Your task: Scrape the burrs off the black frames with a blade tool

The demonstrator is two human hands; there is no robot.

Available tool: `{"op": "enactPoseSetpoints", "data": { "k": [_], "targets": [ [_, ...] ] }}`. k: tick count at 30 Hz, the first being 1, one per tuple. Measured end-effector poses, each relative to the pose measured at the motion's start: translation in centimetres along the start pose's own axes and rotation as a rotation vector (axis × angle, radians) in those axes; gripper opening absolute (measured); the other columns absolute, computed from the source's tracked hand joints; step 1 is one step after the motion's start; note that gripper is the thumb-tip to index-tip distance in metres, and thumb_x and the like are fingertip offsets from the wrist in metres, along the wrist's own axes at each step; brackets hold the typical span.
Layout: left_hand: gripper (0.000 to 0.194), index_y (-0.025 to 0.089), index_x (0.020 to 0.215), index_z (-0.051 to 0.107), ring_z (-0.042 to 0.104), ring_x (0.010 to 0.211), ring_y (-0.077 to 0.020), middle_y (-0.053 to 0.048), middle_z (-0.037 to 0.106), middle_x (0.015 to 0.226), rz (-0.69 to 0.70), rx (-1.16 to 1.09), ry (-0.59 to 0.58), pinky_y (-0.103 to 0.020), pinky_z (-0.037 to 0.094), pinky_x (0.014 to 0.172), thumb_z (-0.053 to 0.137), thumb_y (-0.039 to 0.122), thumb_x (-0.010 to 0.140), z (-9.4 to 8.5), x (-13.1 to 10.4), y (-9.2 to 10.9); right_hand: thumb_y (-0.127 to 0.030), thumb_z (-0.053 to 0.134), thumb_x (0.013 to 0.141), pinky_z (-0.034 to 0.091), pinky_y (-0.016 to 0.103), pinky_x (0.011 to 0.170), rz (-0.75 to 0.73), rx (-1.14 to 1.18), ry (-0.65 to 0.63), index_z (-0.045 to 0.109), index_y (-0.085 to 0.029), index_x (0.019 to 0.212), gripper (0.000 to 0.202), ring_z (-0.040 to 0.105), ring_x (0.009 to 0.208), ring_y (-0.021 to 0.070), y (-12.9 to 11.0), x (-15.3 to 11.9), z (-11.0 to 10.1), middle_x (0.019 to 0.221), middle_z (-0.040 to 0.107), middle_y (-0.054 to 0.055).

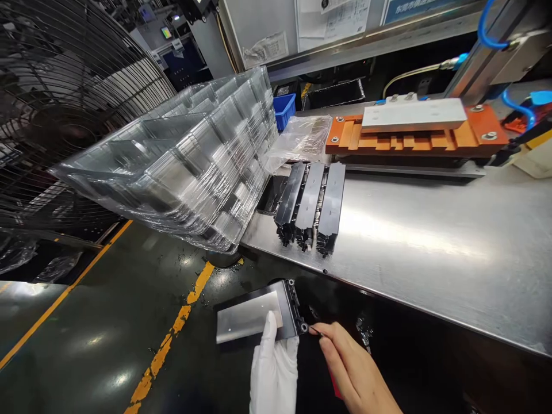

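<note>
My left hand (276, 368), in a white glove, is wrapped round a black plastic housing (259, 315) with a glossy flat face, its thumb lying on that face. The housing is held in front of the bench edge, above the floor. My bare right hand (351, 362) is closed, thumb against forefinger, on a thin dark pointed tool (317, 331). The tool's tip is at the round lug on the housing's lower right corner; whether it touches cannot be made out. A bit of red shows under the right hand, perhaps the tool's handle.
On the steel bench (414, 241) stand three black plastic parts (309, 198) side by side. Left of them is a tall stack of clear plastic trays (207, 167). An orange fixture (414, 138), a blue bin (284, 110) and a plastic bag (304, 137) lie behind. A large fan (73, 115) stands far left.
</note>
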State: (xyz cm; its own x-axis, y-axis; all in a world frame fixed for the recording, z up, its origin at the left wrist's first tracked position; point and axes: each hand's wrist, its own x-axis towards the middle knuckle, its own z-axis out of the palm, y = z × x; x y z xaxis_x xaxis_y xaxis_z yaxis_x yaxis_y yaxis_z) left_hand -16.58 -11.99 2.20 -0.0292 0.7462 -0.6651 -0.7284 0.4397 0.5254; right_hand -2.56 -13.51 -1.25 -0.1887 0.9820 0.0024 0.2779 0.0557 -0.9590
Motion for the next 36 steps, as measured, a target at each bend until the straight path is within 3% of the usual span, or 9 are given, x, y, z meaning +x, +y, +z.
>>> {"op": "enactPoseSetpoints", "data": {
  "k": [2,4,8,11,15,29,36],
  "targets": [
    [0.022,0.017,0.079,0.075,0.071,0.098,-0.0241,-0.006,0.077,0.081,0.019,0.044,0.048,-0.025,0.058,0.084,0.071,0.038,0.082,0.1,-0.2,-0.2,-0.048,0.038,0.1,0.054,0.024,0.075,0.192,0.16,-0.097,0.06,-0.029,0.117,0.033,0.069,0.081,0.0151,-0.5,-0.5,-0.1,0.091,0.07,0.0],
    [0.022,0.014,0.077,0.075,0.073,0.093,-0.0271,-0.007,0.077,0.075,0.077,0.095,0.134,-0.029,0.06,0.082,0.074,0.036,0.079,-0.2,-0.4,-0.4,-0.057,0.038,0.098,0.055,0.026,0.067,0.36,0.299,-0.184,0.063,-0.025,0.113,0.043,0.07,0.069,0.0164,-1.3,-0.7,0.0,0.08,0.07,0.0],
    [0.022,0.022,0.096,0.076,0.07,0.103,-0.0244,-0.002,0.078,0.095,0.254,0.115,0.287,-0.026,0.057,0.09,0.077,0.018,0.074,-1.3,-0.8,-0.7,-0.069,0.038,0.091,0.047,0.025,0.048,0.512,0.407,-0.242,0.063,-0.02,0.107,0.058,0.066,0.047,0.0158,-2.6,-0.3,0.4,0.066,0.068,0.0],
    [0.032,0.028,0.097,0.076,0.068,0.107,-0.0244,0.001,0.078,0.096,0.247,0.105,0.284,-0.025,0.056,0.092,0.077,0.01,0.071,-2.1,-1.0,-0.8,-0.072,0.039,0.089,0.045,0.024,0.046,0.518,0.406,-0.235,0.063,-0.019,0.105,0.06,0.065,0.045,0.0155,-3.0,-0.1,0.6,0.065,0.069,0.0],
    [0.021,0.024,0.096,0.077,0.07,0.102,-0.027,-0.005,0.078,0.095,0.213,0.108,0.266,-0.027,0.057,0.09,0.074,0.016,0.077,-2.5,-0.9,-0.8,-0.075,0.039,0.087,0.044,0.024,0.045,0.518,0.403,-0.209,0.063,-0.018,0.102,0.063,0.063,0.044,0.0149,-3.1,-0.2,0.6,0.062,0.068,0.001],
    [0.02,0.015,0.093,0.076,0.07,0.102,-0.0334,-0.009,0.078,0.094,0.202,0.096,0.249,-0.034,0.06,0.087,0.076,0.028,0.078,-1.4,-0.5,-1.1,-0.074,0.037,0.088,0.043,0.023,0.044,0.508,0.341,-0.213,0.064,-0.019,0.101,0.063,0.06,0.042,0.0136,-3.5,0.0,0.6,0.059,0.064,-0.001],
    [0.021,0.02,0.101,0.074,0.071,0.1,-0.0266,-0.003,0.078,0.095,0.177,0.099,0.21,-0.028,0.059,0.086,0.072,0.021,0.08,-1.1,-0.8,-0.4,-0.062,0.033,0.096,0.047,0.023,0.048,0.419,0.307,-0.333,0.062,-0.02,0.101,0.052,0.062,0.046,0.0128,-2.8,0.2,-0.2,0.06,0.062,-0.003]
  ]
}}
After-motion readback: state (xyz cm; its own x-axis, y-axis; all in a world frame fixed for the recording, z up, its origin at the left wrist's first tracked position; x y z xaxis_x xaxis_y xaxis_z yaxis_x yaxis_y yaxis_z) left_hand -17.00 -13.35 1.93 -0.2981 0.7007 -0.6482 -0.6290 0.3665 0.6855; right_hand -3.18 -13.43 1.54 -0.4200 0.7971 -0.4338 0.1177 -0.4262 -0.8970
